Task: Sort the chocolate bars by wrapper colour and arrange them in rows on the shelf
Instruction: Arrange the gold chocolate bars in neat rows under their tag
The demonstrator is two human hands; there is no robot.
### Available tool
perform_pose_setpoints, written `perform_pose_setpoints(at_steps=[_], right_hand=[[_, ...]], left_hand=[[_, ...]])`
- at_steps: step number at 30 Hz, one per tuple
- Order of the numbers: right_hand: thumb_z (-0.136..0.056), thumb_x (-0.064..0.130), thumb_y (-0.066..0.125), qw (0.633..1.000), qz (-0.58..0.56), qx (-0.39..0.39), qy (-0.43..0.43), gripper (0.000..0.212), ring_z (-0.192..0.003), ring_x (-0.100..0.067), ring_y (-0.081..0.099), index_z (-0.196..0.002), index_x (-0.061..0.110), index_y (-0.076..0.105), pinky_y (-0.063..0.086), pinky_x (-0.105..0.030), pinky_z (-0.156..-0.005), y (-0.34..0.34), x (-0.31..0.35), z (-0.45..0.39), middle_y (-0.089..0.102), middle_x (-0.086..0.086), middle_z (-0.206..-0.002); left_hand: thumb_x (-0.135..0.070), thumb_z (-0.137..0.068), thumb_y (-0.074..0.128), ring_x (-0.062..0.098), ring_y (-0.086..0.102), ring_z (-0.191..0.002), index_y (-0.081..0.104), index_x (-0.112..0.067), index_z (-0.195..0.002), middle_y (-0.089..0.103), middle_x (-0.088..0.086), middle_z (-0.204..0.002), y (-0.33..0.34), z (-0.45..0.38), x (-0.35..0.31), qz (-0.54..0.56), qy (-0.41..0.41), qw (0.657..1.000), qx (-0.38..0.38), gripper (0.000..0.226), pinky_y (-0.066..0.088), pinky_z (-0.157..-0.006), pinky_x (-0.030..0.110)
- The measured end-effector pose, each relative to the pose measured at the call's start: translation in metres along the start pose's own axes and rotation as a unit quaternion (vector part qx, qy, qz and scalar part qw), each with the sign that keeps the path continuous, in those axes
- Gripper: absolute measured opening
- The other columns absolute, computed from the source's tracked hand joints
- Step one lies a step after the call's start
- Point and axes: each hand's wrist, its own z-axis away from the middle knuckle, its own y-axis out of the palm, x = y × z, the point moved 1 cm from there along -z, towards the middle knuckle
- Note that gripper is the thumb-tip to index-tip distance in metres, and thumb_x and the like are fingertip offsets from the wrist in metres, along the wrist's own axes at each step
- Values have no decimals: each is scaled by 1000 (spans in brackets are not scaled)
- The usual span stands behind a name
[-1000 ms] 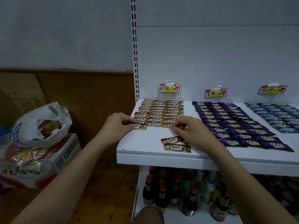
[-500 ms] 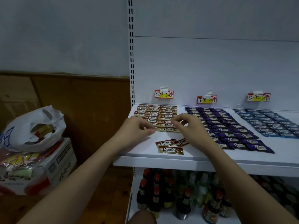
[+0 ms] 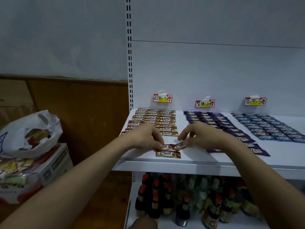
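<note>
Both hands have come forward off the front row of brown Choco bars to the loose pile near the shelf edge, so that row reads as settled and the next bars are being taken up for the brown block. The left hand has its fingertips pinched closed on the left end of a loose brown bar. The right hand pinches the right end of a second, tilted brown bar, whose inner end overlaps the first between the two sets of fingertips. A third loose brown bar lies flat just in front of and below the fingers, untouched. Beyond the left knuckles the brown rows run back toward the wall; the purple bars lie beyond and under the right wrist, the blue bars well off to its right. Judging by the unfilled front strip, only these last brown bars remain.
</note>
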Motion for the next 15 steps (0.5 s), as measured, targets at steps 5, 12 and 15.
perform_pose_setpoints(at_steps=[5, 12, 15], right_hand=[[-87, 24, 70, 1000, 3, 18, -2, 19, -92, -6, 59, -104, 31, 73, 50, -22, -80, 3, -1, 5, 64, 18, -105], [-86, 21, 70, 1000, 5, 22, -11, 19, -94, -10, 60, -101, 32, 69, 51, -27, -83, 4, 1, 5, 61, 17, -109], [-87, 21, 69, 999, 23, 39, -9, 22, -96, -9, 59, -105, 33, 69, 52, -31, -88, 3, 3, 4, 60, 15, -111]], left_hand=[[-14, -88, 68, 8, 58, -90, 73, -15, -102, 66, -6, -99, 0, -2, 0, 0, 7, 1000, 4, 15, 46, -70, 15], [-7, -85, 70, 13, 63, -86, 72, -12, -99, 65, -4, -89, -4, -3, 5, 44, -2, 999, -16, 15, 55, -73, 21], [-8, -84, 71, 12, 62, -85, 72, -14, -99, 66, -4, -90, -5, -1, 7, 36, 1, 999, -35, 17, 53, -67, 18]])
